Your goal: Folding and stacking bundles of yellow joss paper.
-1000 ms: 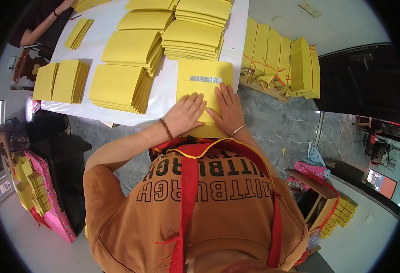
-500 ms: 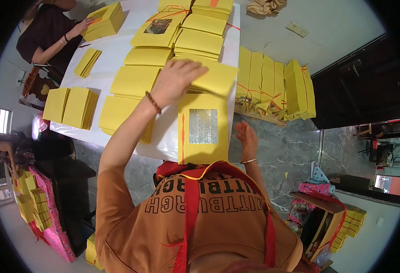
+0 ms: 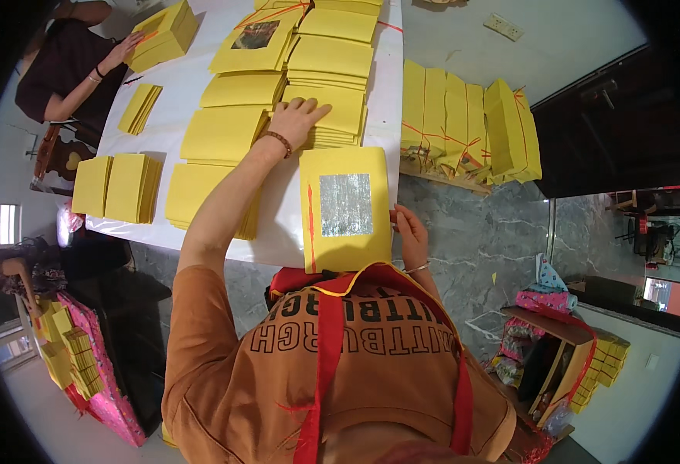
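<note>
In front of my body, at the table's near edge, lies a stack of yellow paper (image 3: 347, 255) with a silver foil square on its top sheet and a red streak down the left side. The fingers of my right hand (image 3: 410, 236) are closed at its right edge; part of them is hidden. My left hand (image 3: 299, 122) reaches farther out, wearing a beaded bracelet. Its fingers lie spread over the left side of another yellow paper stack (image 3: 341, 107), just beyond the foil-topped one.
Rows of yellow paper stacks (image 3: 224, 133) cover much of the white table (image 3: 270, 224). At the far left a co-worker's hand (image 3: 123, 52) touches a yellow bundle (image 3: 162, 39). Bundles tied with red string (image 3: 463, 116) stand beyond the table's right edge. A wooden stand (image 3: 548, 340) is lower right.
My left hand has come down with the lifted yellow paper, which now lies on the far stack. My right hand has moved in to the edge of the foil-topped stack.
</note>
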{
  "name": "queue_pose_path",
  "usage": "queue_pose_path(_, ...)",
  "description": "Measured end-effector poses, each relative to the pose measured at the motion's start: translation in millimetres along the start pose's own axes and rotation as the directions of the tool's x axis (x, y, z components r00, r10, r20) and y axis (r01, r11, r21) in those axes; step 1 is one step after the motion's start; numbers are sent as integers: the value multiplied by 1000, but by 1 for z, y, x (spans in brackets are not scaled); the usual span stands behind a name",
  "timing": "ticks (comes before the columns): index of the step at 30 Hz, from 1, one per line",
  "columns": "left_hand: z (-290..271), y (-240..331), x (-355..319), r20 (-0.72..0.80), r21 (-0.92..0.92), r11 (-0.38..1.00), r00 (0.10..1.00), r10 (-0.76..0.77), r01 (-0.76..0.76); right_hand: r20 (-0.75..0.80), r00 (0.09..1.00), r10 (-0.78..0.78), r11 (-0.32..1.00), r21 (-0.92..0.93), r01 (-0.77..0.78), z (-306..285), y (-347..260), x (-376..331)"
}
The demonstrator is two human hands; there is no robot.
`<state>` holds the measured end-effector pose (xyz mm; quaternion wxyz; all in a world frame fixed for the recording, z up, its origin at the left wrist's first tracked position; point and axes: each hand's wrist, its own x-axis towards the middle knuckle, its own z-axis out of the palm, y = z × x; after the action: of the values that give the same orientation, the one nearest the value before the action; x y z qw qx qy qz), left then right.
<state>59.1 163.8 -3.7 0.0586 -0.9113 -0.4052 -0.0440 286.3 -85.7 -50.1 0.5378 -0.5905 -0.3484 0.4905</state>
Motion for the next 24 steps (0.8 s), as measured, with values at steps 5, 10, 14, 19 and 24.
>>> queue_pose_path(5,-3,2,-2,151,-54,999,988,14,-6,4,997,-76,996,-56,76,-1,10,4)
queue_pose_path(10,8,7,-18,240,-122,990,970,-44,75,28,991,-131,985,-112,134,9,-6,-1)
queue_pose_path(14,9,5,-10,283,-70,994,957,-58,81,25,984,-174,969,-174,175,8,2,7)
queue_pose_path(19,-13,0,3,349,-20,1000,937,6,1,69,981,-181,960,-205,191,4,-2,6)
queue_pose_path(24,-20,-9,8,311,22,999,950,21,-30,48,967,-250,942,-218,254,7,-15,-7)
